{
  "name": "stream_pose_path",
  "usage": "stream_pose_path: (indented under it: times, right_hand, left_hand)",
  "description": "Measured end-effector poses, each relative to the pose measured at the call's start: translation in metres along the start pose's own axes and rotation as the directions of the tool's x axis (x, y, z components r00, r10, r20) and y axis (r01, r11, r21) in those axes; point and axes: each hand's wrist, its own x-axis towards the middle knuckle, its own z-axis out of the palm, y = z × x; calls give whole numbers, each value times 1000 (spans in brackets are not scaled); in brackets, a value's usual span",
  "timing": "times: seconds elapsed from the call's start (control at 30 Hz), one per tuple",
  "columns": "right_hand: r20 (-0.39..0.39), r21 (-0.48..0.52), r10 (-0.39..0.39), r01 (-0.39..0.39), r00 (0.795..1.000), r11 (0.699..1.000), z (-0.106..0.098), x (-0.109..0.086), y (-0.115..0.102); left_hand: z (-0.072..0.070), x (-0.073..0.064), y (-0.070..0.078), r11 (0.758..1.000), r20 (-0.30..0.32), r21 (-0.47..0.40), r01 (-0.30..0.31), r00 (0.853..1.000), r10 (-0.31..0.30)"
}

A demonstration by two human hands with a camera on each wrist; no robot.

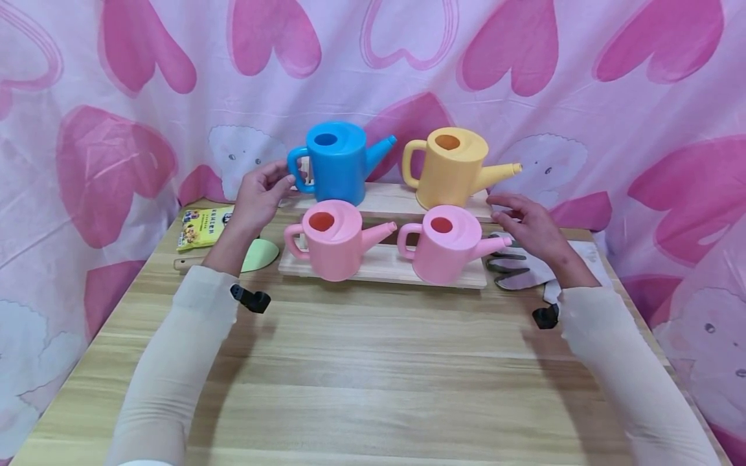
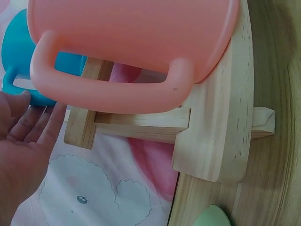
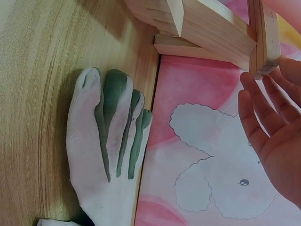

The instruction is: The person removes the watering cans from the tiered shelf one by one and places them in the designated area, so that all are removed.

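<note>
A blue watering can (image 1: pixel 340 165) and a yellow watering can (image 1: pixel 451 169) stand on the upper board of a two-step wooden stand (image 1: pixel 384 197). Two pink watering cans, one left (image 1: pixel 335 243) and one right (image 1: pixel 445 249), stand on its lower board. My left hand (image 1: pixel 262 194) is at the blue can's handle, thumb right by it and fingers extended in the left wrist view. My right hand (image 1: pixel 527 223) is at the right end of the upper board, fingertips right at the wood and fingers loosely spread in the right wrist view.
Left of the stand lie a yellow packet (image 1: pixel 201 228) and a trowel with a light green blade (image 1: pixel 259 255), partly behind my left arm. White gloves with green-grey fingers (image 3: pixel 110 136) lie on the table (image 1: pixel 373 369) at right. A pink heart-patterned curtain (image 1: pixel 350 84) hangs close behind.
</note>
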Motion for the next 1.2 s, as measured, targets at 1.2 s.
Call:
stream_pose_path:
  times: [1.2]
  right_hand:
    - [-7,6,3,-3,1000,1000,0,1,1]
  left_hand:
    - [3,-33,72,985,37,-42,-166,985,167]
